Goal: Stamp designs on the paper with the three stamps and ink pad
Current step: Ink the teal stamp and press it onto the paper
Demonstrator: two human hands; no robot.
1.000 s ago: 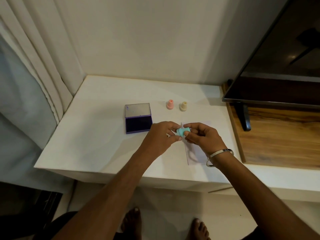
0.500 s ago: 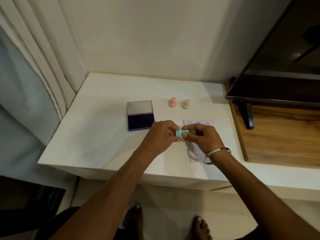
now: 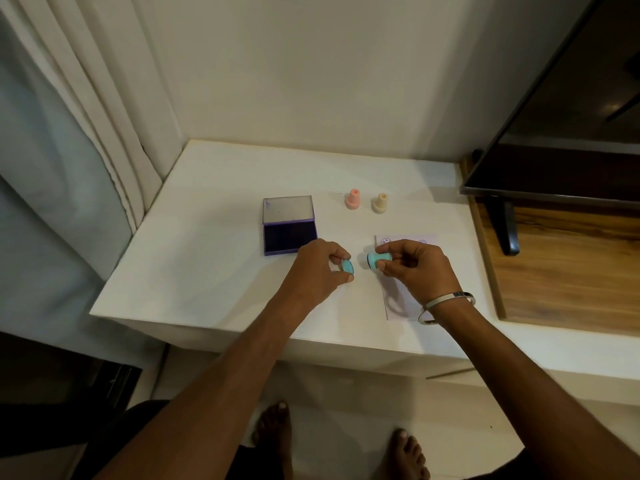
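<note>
My right hand (image 3: 414, 268) holds a teal stamp (image 3: 374, 260) on its side, its dark face turned left, just above the left edge of the pale paper (image 3: 401, 308). My left hand (image 3: 317, 270) pinches the stamp's teal cap (image 3: 347, 266), a short gap away from the stamp. The paper carries small stamped marks along its far edge. An open purple ink pad (image 3: 290, 237) lies left of my hands, its lid folded back. A pink stamp (image 3: 353, 199) and a cream stamp (image 3: 380, 203) stand upright beyond the paper.
Everything sits on a white table (image 3: 194, 271) in a corner, with a curtain (image 3: 86, 109) to the left. A dark TV screen (image 3: 568, 109) on a stand (image 3: 507, 230) rests on a wooden surface (image 3: 561, 271) to the right. Bare feet show below.
My hands were joined on the teal stamp. They have now drawn apart, the left one taking the cap off to the left and the right one keeping the stamp.
</note>
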